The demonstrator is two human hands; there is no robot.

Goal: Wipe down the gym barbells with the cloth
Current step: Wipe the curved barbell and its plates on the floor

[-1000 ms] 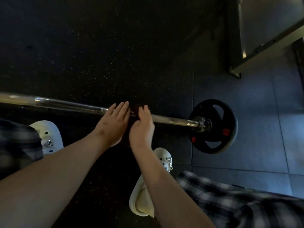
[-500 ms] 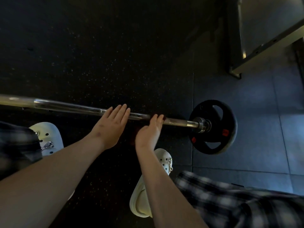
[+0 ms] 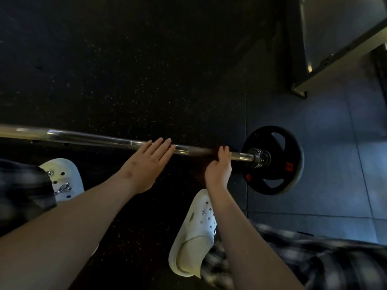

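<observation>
barbell (image 3: 94,139) flat on the rubber floor (image 3: 146,80), running left to right. pinned mid-shaft by left hand (image 3: 146,166), fingers straight and close together, flat on the chrome, probably to stop it rolling. further right, wrapped by a dark cloth (image 3: 214,151), hard to make out in this light. clamped there by right hand (image 3: 217,172), fingers curled over cloth and shaft, just short of the black plate (image 3: 291,147). looks like mid-wipe at the plate end.

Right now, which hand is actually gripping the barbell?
The right hand, near the weight plate, curls round the barbell over a dark cloth; the left hand just rests flat, fingers straight.
</observation>
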